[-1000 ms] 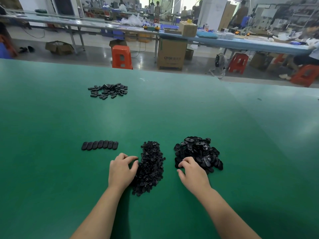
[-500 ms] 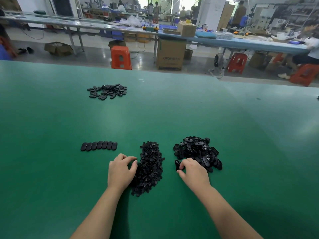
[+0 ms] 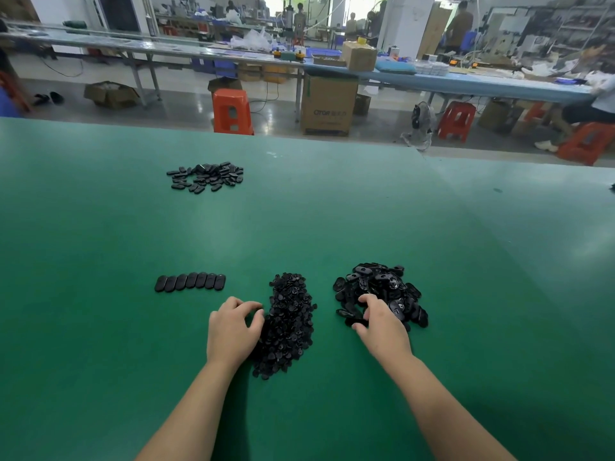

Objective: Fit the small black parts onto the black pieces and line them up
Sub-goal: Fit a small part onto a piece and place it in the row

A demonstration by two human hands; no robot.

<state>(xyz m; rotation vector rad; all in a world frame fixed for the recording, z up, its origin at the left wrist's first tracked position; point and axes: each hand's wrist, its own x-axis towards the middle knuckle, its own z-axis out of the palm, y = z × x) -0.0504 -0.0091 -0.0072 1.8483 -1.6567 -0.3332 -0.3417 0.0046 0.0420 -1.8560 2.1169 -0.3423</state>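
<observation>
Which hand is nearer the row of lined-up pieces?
Left. The left hand sits just right of and below the row; the right hand is farther right, past the small-parts pile.

7 pcs in row (image 3: 190,282), 3 black piles, 2 hands, 4 orange stools

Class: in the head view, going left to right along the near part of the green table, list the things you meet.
Row of lined-up black pieces → left hand → pile of small black parts → right hand at the pile of larger black pieces.
</observation>
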